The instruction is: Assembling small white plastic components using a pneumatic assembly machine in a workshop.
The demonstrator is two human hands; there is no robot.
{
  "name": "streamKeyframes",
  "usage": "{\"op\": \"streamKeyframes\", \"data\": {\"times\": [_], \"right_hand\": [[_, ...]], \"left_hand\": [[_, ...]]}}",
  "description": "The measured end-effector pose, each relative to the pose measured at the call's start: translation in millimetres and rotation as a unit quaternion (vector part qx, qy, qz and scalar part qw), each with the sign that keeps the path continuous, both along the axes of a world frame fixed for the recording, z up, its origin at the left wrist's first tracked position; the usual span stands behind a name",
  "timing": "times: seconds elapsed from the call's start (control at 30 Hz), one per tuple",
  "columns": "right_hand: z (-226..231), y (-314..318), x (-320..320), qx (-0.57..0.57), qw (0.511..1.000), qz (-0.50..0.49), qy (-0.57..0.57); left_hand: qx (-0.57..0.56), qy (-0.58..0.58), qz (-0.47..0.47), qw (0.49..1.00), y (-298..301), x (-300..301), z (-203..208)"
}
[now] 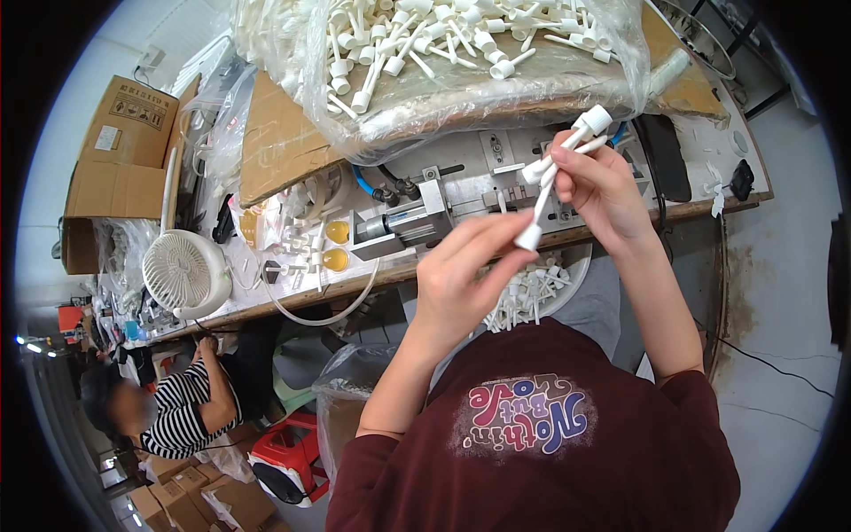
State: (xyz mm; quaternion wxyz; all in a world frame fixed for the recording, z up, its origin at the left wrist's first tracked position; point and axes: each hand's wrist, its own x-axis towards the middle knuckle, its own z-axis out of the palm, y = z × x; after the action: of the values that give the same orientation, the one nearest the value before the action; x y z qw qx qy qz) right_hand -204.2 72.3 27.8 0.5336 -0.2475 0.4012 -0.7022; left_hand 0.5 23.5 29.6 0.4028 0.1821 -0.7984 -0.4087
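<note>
My right hand (pixel 603 191) is closed, its thumb and fingers pinching a few white plastic caps with long thin stems (pixel 592 121). They point different ways, and one cap is at the upper right of the fingers. My left hand (pixel 465 275) reaches in from the left, thumb and fingertips closed around another white cap (pixel 529 237) whose stem runs up toward the right hand. Both hands are above the table's front edge, before a metal clamping fixture with a cylinder (pixel 403 223). Below them, a round white tub (pixel 578 277) of similar pieces sits at my lap.
A plastic-lined heap of white stemmed caps (pixel 443 44) lies on cardboard at the back. A small white fan (pixel 186 273), yellow round parts (pixel 336 259) and a cardboard box (pixel 121 164) are left. A person in a striped shirt (pixel 191 412) sits beyond a red stool (pixel 291 457).
</note>
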Motion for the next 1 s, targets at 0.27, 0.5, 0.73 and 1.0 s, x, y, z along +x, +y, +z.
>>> {"op": "streamKeyframes", "data": {"times": [0.27, 0.5, 0.73, 1.0], "right_hand": [[-4, 13, 2, 0.011, 0.972, -0.165, 0.169], [-17, 25, 5, -0.084, 0.827, -0.238, 0.502], [-28, 33, 9, -0.171, 0.658, -0.25, 0.69], [-37, 30, 24, -0.222, 0.599, -0.213, 0.739]], "left_hand": [[-0.144, -0.137, 0.079, 0.977, 5, 8, -45], [-0.274, -0.233, 0.114, 0.926, -1, -9, -64], [-0.221, -0.23, 0.086, 0.944, -5, -9, -58], [0.042, -0.007, -0.016, 0.999, 14, -2, -26]]}}
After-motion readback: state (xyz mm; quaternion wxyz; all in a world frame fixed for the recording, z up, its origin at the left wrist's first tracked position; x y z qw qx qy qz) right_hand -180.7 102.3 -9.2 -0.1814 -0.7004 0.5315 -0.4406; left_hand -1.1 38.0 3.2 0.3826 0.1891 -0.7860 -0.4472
